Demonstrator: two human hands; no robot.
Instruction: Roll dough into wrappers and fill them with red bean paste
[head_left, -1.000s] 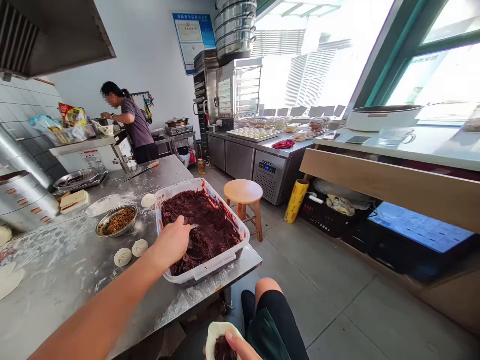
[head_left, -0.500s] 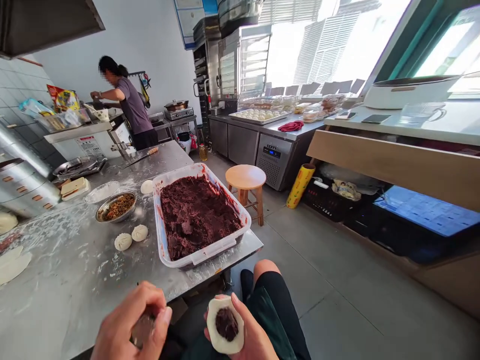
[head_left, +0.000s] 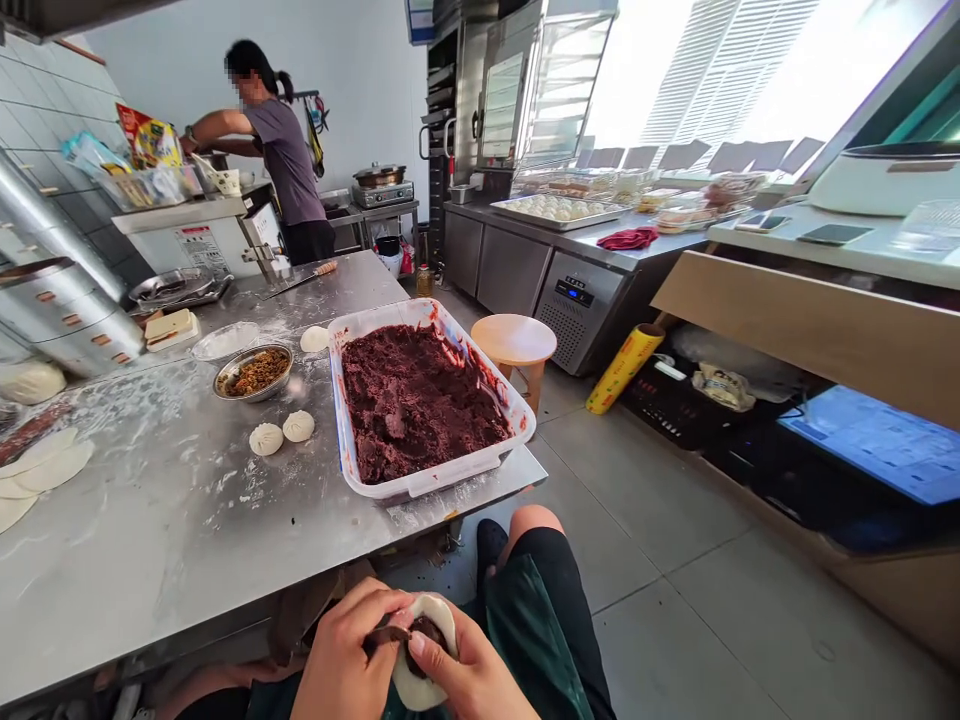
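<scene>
Beside the near edge of a floured counter (head_left: pixel 217 560), a seated person's left hand (head_left: pixel 341 645) had swung in to meet the right hand (head_left: pixel 476 675), suggesting scooping had given way to packing dark filling (head_left: pixel 428 628) into a dough wrapper (head_left: pixel 417 692). The left grip clenched a small tool (head_left: pixel 388 633), mostly hidden, possibly a spatula; the right clasped the wrapper.
</scene>
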